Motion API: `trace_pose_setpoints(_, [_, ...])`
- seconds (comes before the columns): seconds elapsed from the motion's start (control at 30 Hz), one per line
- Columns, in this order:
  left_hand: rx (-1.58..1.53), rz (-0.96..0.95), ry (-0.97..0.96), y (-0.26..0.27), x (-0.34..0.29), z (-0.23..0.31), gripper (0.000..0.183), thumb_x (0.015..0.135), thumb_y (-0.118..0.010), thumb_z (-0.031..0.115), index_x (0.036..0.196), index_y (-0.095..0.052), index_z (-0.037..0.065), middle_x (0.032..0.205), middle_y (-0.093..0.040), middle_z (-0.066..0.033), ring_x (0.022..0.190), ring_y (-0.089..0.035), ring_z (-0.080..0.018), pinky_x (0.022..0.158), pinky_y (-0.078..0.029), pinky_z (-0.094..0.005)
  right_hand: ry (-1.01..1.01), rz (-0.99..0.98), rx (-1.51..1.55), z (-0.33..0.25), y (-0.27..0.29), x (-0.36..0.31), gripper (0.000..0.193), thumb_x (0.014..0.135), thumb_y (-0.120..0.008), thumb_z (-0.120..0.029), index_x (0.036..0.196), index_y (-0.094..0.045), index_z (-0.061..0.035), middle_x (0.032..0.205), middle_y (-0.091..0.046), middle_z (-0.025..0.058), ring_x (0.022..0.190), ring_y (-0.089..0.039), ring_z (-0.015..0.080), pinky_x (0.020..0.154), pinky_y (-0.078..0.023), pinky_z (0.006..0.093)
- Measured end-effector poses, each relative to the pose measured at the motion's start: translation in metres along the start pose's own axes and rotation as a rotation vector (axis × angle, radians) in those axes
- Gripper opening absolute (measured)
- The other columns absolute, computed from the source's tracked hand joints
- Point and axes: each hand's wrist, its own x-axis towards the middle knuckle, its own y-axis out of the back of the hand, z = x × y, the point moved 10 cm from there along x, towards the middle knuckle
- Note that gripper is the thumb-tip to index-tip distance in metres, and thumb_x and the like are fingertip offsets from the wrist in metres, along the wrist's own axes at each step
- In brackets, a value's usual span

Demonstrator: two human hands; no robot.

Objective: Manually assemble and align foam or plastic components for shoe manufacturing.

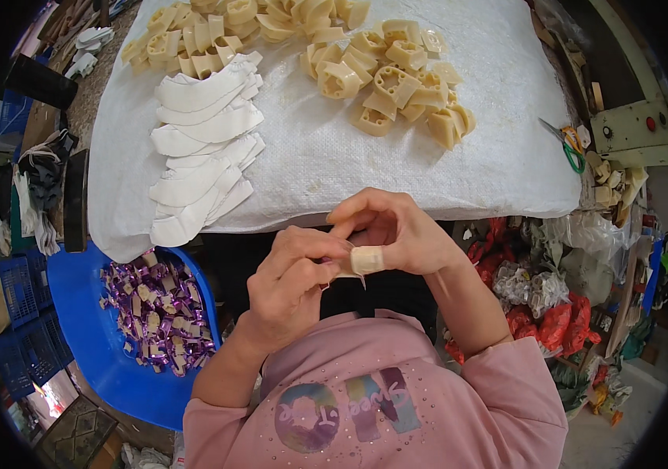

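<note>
Evidently, in the head view, the left hand [295,273] pinches a small pale piece [346,271] at its fingertips, on the side toward the right hand [396,230]. The piece's long axis seems to run crosswise, from the left fingertips toward the wrapped right thumb [367,259], though fingers hide much of it. Both hands are close, the left nearer; the right is curled around its far side, and I cannot tell whether it grips. White curved pieces [205,141] lie beyond the left hand, cream hollow blocks [395,84] beyond the right.
</note>
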Motion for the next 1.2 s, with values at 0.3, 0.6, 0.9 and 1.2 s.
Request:
trace_pose_setpoints(0.3, [-0.001, 0.086, 0.236, 0.004, -0.006, -0.024, 0.009, 0.082, -0.063, -0.002, 0.084, -0.054, 0.0, 0.091, -0.059, -0.0123, 0.076, -0.057, -0.0155, 0.069, -0.046, -0.0251, 0.127, 0.187, -0.123, 0.005, 0.009, 0.007, 0.034, 0.088, -0.06, -0.011, 0.118, -0.049, 0.0007, 0.088, -0.065, 0.008, 0.081, -0.061, 0.012, 0.074, -0.051, 0.0253])
trace_pose_setpoints(0.6, [-0.398, 0.261, 0.566, 0.001, -0.015, -0.046, 0.013, 0.087, -0.062, 0.006, 0.093, -0.055, -0.004, 0.099, -0.061, -0.0128, 0.067, -0.056, -0.0075, 0.052, -0.047, -0.0184, 0.595, 0.243, -0.602, -0.041, -0.011, -0.013, 0.019, 0.08, -0.056, -0.001, 0.098, -0.055, -0.0043, 0.101, -0.053, 0.0101, 0.101, -0.045, 0.0253, 0.087, -0.038, 0.0347])
trace_pose_setpoints(0.9, [-0.325, 0.213, 0.487, -0.001, -0.006, -0.041, 0.014, 0.088, -0.062, 0.009, 0.092, -0.058, -0.003, 0.097, -0.062, -0.011, 0.066, -0.056, -0.0054, 0.052, -0.045, -0.0174, 0.605, 0.272, -0.629, -0.049, -0.009, -0.011, 0.021, 0.07, -0.056, 0.003, 0.088, -0.052, -0.0044, 0.09, -0.05, 0.0093, 0.086, -0.043, 0.0292, 0.08, -0.036, 0.0358])
trace_pose_setpoints(1.2, [0.084, 0.117, 0.261, 0.016, 0.005, -0.021, 0.011, 0.081, -0.069, 0.013, 0.083, -0.063, 0.003, 0.111, -0.051, -0.0132, 0.11, -0.047, -0.0274, 0.086, -0.04, -0.0362, 0.693, 0.18, -0.503, -0.057, -0.007, -0.023, 0.023, 0.08, -0.065, -0.017, 0.099, -0.057, -0.0051, 0.093, -0.054, 0.0057, 0.093, -0.046, 0.0212, 0.085, -0.036, 0.033])
